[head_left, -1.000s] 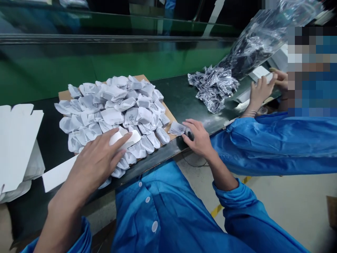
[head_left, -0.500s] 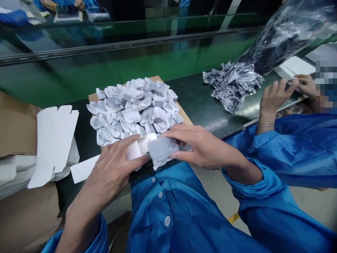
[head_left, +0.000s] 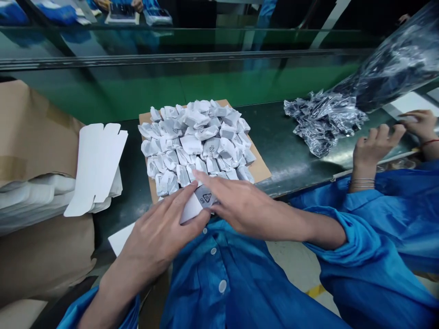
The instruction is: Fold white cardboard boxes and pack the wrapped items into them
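Note:
In front of my body, my left hand (head_left: 164,224) grips a small white card box (head_left: 190,209), thumb on the near side and fingers on the far side. A white card flap (head_left: 120,237) sticks out to the left from behind that hand. My right hand (head_left: 245,208) holds a small packet (head_left: 206,196) in a whitish plastic wrap with a recycling mark against the open right end of the box. Part of the packet is hidden under its fingers. Just beyond both hands lies a heap of similar wrapped packets (head_left: 195,139) on a cardboard sheet (head_left: 261,170).
Flat white card blanks (head_left: 98,167) lie at the left beside a brown carton (head_left: 37,132). Crumpled clear plastic bags (head_left: 324,119) sit on the dark bench (head_left: 270,128) at right. A co-worker's hands (head_left: 373,146) are close on the right; a green wall (head_left: 206,91) runs behind.
My right hand has brought the packet leftward to the box; more of the packet is now covered between my hands. The camera view has shifted, so the scene sits farther right.

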`<state>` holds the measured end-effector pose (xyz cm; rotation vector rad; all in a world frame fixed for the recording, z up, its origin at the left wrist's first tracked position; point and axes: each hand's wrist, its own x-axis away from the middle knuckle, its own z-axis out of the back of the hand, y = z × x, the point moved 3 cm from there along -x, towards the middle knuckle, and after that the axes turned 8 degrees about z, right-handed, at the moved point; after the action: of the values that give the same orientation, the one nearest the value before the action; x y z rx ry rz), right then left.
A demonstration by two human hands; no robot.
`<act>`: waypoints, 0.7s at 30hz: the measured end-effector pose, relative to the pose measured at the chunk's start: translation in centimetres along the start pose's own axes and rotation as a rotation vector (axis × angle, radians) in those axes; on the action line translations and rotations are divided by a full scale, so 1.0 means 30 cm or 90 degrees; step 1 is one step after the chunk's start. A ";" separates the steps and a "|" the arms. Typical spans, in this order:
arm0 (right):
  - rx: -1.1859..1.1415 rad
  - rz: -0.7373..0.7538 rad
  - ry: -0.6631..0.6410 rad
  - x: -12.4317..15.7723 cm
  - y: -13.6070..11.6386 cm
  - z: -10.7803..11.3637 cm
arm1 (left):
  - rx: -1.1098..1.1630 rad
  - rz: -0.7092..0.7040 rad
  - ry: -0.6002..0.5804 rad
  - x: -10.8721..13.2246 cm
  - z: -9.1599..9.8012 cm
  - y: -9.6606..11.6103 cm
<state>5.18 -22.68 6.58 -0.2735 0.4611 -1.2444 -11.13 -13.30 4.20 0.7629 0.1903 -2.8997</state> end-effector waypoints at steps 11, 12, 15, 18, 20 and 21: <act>-0.619 -0.306 0.224 -0.047 0.083 -0.084 | 0.043 0.037 0.130 0.027 -0.042 0.026; -0.597 -0.300 0.231 -0.049 0.079 -0.088 | 0.044 0.054 0.143 0.029 -0.046 0.026; -0.470 -0.284 0.295 -0.048 0.070 -0.078 | 0.050 0.092 0.190 0.035 -0.054 0.025; -0.466 -0.238 0.267 -0.049 0.061 -0.068 | 0.054 0.075 0.205 0.034 -0.063 0.028; -0.516 -0.196 0.148 -0.050 0.051 -0.072 | 0.055 0.064 0.209 0.027 -0.068 0.034; -0.529 -0.185 0.084 -0.049 0.045 -0.074 | 0.055 0.060 0.212 0.020 -0.069 0.040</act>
<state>4.89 -20.75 4.30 -0.9924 1.0761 -1.3009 -10.46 -14.22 2.02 1.2323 0.0602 -2.6892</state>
